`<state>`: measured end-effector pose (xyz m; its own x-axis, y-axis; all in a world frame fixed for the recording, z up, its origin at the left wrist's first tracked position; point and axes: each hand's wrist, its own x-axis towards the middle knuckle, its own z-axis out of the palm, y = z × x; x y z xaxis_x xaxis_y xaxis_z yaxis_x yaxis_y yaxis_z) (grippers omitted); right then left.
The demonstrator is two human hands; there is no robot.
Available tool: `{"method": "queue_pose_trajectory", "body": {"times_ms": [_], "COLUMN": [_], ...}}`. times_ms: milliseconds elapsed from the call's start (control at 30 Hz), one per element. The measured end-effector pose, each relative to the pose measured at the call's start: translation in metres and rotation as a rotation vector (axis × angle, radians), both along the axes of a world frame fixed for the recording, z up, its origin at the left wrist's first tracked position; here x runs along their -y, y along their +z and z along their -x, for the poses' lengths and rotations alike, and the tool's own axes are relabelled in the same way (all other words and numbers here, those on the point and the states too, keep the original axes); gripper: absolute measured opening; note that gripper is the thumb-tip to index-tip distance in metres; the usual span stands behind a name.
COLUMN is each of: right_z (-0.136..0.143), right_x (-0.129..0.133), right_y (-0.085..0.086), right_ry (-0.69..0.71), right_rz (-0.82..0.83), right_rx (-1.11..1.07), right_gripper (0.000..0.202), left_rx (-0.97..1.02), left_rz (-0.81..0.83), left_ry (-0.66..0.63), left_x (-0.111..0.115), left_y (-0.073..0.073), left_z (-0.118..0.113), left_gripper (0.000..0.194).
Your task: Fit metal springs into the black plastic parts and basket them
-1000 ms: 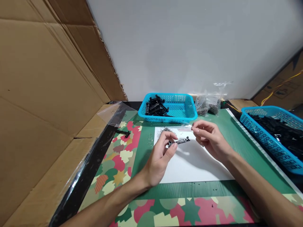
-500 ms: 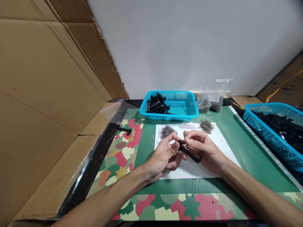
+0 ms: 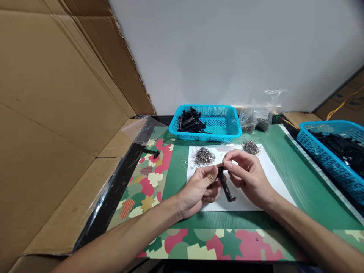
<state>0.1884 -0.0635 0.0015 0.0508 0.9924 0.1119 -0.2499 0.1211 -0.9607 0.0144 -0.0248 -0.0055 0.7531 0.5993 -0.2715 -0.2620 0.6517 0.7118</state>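
Black part [image 3: 226, 187] tilts above white sheet [image 3: 241, 204], near side of 2 metal-bit piles [image 3: 203, 156]. Left hand [image 3: 199, 187] pinches its far end; right hand [image 3: 250, 178] presses thumb and fingertip together there, can't tell on what. Probably best: brace left firmly, keep right light.

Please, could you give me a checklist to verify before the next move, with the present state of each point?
1. Black part held in left hand: ok.
2. Right hand at the part's upper end: ok.
3. Something small between right fingertips: cannot tell.
4. Left pile and right pile apart: ok.
5. No stray part outside the baskets: not ok; one lies by the mat's left edge.
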Motion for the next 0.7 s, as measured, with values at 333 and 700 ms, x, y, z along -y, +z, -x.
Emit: {"method": "queue_pose_trajectory", "body": {"times_ms": [333, 700], "right_z": [-0.013, -0.005], "right_x": [0.0, 0.003], "right_y": [0.011, 0.002], "right_ry": [-0.144, -0.158], "right_rz": [-0.092, -0.209], "right_rx": [0.389, 0.47], "right_gripper": [0.02, 0.011], "left_rx": [-0.074, -0.086], "left_rz": [-0.069, -0.071], "left_ry": [0.047, 0.025], "left_x": [-0.008, -0.003], "left_y": [0.003, 0.002], "left_z": [0.002, -0.002], "left_gripper": [0.04, 0.039]}}
